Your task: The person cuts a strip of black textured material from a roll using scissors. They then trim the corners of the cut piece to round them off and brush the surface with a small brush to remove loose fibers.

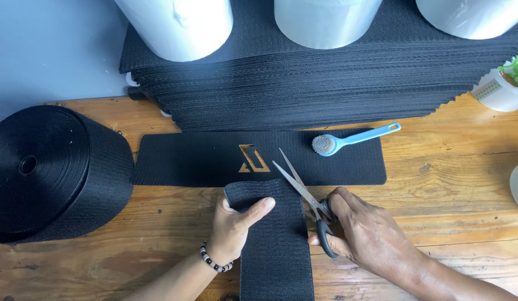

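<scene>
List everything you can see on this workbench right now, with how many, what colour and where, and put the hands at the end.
wooden table: one, orange-brown, under everything
webbing roll: one, black, far left
flat mat with cut-out: one, black, centre
stack of mats: one pile, black, back
large rolls: three, white, on the stack
brush: one, light blue, on the flat mat
tub: one, white, right edge
fabric strip: one, black, front centre
scissors: one, black handles, blades open
left hand: beaded bracelet, holds the fabric strip
right hand: grips the scissors

Bright, even daylight; sharp focus
</scene>
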